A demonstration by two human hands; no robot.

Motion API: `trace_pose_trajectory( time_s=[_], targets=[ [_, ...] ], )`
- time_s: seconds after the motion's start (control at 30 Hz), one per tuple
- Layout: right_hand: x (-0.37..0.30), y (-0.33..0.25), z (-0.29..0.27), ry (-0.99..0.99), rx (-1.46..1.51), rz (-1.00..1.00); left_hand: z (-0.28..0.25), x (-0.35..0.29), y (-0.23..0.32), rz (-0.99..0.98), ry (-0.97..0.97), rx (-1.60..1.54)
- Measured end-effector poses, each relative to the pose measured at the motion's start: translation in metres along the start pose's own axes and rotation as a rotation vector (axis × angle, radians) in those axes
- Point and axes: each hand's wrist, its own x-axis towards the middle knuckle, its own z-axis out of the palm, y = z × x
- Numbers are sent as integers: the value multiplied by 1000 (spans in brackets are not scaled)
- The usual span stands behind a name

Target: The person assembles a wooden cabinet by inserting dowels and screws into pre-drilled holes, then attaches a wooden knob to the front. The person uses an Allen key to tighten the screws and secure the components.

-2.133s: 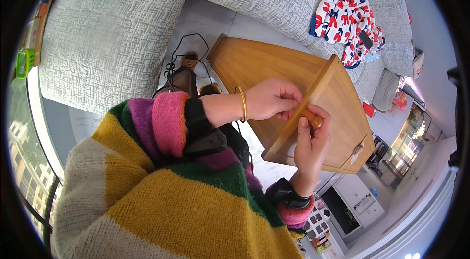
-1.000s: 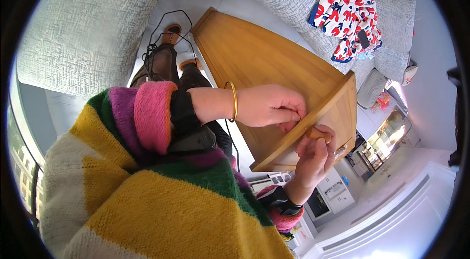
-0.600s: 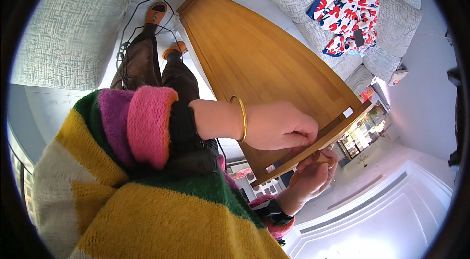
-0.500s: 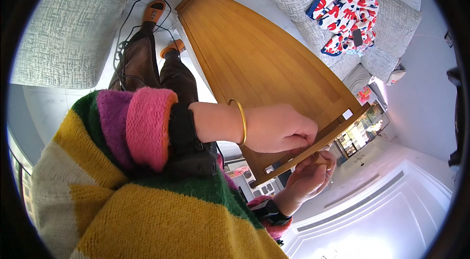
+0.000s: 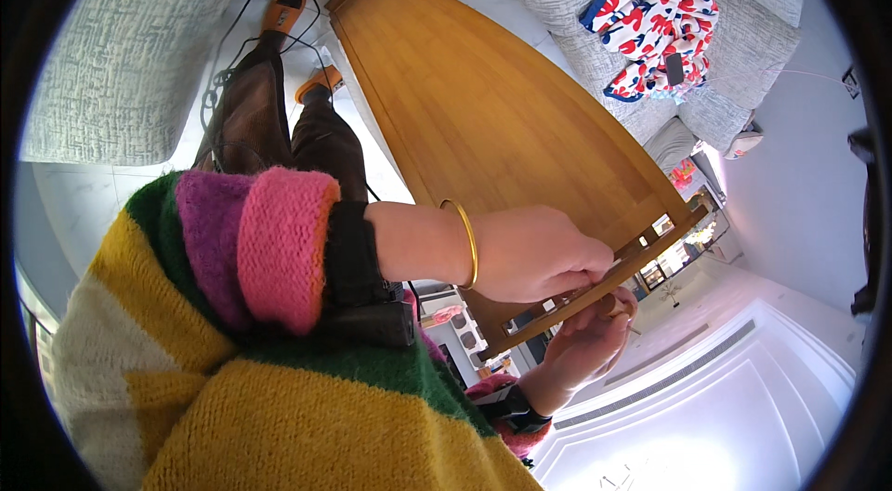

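A large wooden panel (image 5: 502,110) stretches across the middle, and a narrow wooden rail (image 5: 650,254) with slot-like gaps runs along its near right end. My left hand (image 5: 534,254), with a gold bangle (image 5: 462,245) at the wrist, is closed in a pinch against the inner side of the rail. What it pinches is hidden. On the rail's outer side, my right hand (image 5: 590,342) is curled up close with bent fingers. A thin thing juts from its fingertips, too small to name.
A grey sofa (image 5: 743,54) with a red, white and blue patterned cloth (image 5: 650,22) and a dark phone (image 5: 675,69) lies beyond the panel. Another grey upholstered seat (image 5: 121,54) fills the upper left. A black cable (image 5: 243,36) loops near legs and orange slippers (image 5: 283,13).
My view has shifted slightly. The gaps between the rail and the panel look wider. Both hands stay at the rail, the left one a little further right.
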Motion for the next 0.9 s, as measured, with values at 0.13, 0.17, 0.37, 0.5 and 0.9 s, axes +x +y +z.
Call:
trace_pose_trajectory(
  time_s=[0.13, 0.17, 0.37, 0.5, 0.9],
  targets=[
    [11, -7, -11, -341, 583, 267, -1, 0, -1, -23, -9, -40],
    [11, -9, -14, -395, 635, 324, -1, 0, -1, -20, -1, -32],
    [11, -11, -16, -610, 1140, 469, -2, 1, 4, -33, 5, 94],
    [11, -13, -11, -624, 1238, 466, -7, -1, 8, 8, -21, 299],
    [13, -11, -13, -605, 1305, 442, -3, -5, 18, -256, 50, 25]
  ],
)
